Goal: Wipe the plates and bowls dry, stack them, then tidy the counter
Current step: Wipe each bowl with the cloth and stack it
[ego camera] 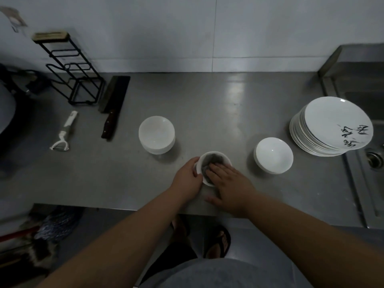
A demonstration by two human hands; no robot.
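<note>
On the counter, the plate stack sits at 2 o'clock and the two bowl stacks at 10 o'clock and 3 o'clock. The bowl is central. My left hand curls round its left wall. My right hand presses the cloth inside, fingers straight and together. The 10 o'clock stack is nearer the holding hand (likely its destination).

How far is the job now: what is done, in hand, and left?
Seemingly done: the plates are stacked by the sink. In hand: the left hand holds a bowl while the right hand presses a cloth inside it. Left: two bowl piles stand apart, and the knife and peeler lie on the counter.
</note>
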